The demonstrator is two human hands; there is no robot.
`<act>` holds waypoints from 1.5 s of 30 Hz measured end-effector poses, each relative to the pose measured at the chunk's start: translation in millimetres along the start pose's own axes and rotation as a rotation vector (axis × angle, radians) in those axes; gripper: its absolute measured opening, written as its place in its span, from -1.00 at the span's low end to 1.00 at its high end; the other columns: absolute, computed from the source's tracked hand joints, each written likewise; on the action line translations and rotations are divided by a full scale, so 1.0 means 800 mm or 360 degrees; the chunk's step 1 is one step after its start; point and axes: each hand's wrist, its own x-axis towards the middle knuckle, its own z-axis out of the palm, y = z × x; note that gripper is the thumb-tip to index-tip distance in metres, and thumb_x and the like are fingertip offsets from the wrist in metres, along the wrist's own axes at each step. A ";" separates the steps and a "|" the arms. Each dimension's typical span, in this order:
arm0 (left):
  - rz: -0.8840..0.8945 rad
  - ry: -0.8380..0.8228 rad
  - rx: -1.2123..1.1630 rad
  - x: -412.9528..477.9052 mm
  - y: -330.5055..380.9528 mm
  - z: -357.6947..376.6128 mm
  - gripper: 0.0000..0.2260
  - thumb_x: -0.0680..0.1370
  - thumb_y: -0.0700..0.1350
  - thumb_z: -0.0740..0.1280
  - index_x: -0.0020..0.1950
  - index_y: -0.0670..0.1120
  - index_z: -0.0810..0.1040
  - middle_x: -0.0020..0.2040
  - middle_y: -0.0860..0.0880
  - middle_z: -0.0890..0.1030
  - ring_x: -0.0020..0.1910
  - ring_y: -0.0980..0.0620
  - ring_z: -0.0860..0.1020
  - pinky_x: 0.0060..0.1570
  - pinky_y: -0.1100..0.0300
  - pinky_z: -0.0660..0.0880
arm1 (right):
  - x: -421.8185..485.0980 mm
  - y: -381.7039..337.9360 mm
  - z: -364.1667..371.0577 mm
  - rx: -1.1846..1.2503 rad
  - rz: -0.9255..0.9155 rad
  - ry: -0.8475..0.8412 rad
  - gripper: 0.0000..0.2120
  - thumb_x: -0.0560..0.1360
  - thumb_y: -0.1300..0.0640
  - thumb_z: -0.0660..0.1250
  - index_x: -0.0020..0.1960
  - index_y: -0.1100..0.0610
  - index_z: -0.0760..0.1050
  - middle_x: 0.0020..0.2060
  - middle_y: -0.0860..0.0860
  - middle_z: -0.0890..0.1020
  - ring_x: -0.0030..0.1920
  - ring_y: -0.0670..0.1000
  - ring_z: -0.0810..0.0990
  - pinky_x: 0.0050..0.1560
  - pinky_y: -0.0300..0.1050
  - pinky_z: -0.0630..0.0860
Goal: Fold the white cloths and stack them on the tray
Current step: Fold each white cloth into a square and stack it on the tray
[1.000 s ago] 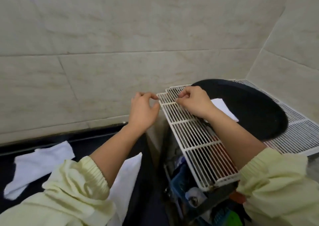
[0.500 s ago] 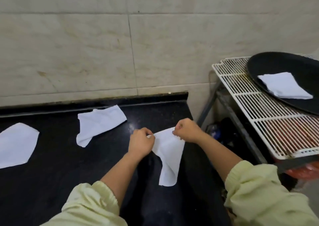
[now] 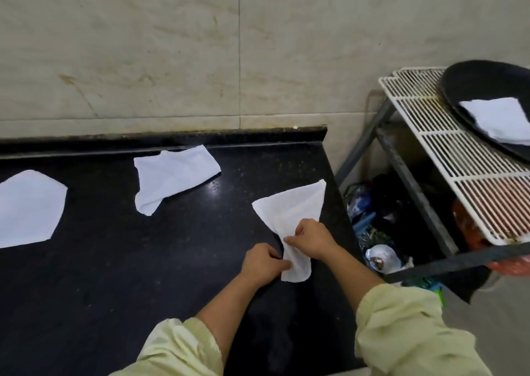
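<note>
Both hands pinch cloth's near end: left (image 3: 262,263), right (image 3: 311,239), cloth (image 3: 292,206), to spread it for folding. Tray (image 3: 459,88) at 2 o'clock holds one folded.

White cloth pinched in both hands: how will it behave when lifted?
Probably floppy: the white cloth bunches into creases where the left hand and right hand pinch it. Likely light: its thin far end lies flat on the black counter.

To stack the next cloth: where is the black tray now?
Head view, far right: the black tray sits on the white wire rack, holding one folded cloth.
</note>
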 end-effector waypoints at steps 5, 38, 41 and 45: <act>-0.0078 -0.0096 -0.0004 0.006 0.012 0.017 -0.77 0.40 -0.07 0.45 -0.40 -0.15 0.58 -0.35 -0.13 0.64 -0.39 0.03 0.56 -0.26 0.15 0.57 | 0.012 0.008 0.004 0.0233 0.0065 0.0043 -0.84 0.52 0.15 0.35 0.02 0.23 0.58 0.00 0.12 0.64 0.02 0.08 0.59 -0.02 -0.12 0.49; 0.0060 -0.0134 -0.1811 -0.072 -0.006 -0.191 -0.91 0.50 -0.24 0.37 -0.01 -0.15 0.60 -0.14 -0.10 0.70 -0.16 0.00 0.70 0.00 0.09 0.62 | -0.011 -0.120 -0.045 0.2048 -0.0037 -0.0581 -0.92 0.45 0.23 0.25 -0.22 0.16 0.47 -0.29 0.07 0.52 -0.28 0.00 0.45 -0.19 -0.15 0.40; 0.0062 0.0052 -0.1885 -0.080 -0.013 -0.216 -0.88 0.49 -0.23 0.40 0.01 -0.14 0.61 -0.07 -0.05 0.70 -0.16 0.05 0.69 -0.05 0.16 0.63 | -0.011 -0.140 -0.049 0.2065 -0.0096 -0.0529 -0.90 0.44 0.24 0.22 -0.25 0.15 0.40 -0.32 0.06 0.50 -0.29 0.00 0.44 -0.18 -0.13 0.39; 0.0050 0.0326 -0.2048 -0.084 -0.025 -0.241 -0.82 0.48 -0.20 0.43 0.07 -0.13 0.61 -0.04 -0.01 0.66 -0.19 0.12 0.65 -0.18 0.24 0.64 | -0.009 -0.164 -0.053 0.1956 -0.0128 -0.0476 -0.91 0.47 0.21 0.26 -0.21 0.16 0.47 -0.31 0.08 0.55 -0.31 0.00 0.48 -0.23 -0.16 0.41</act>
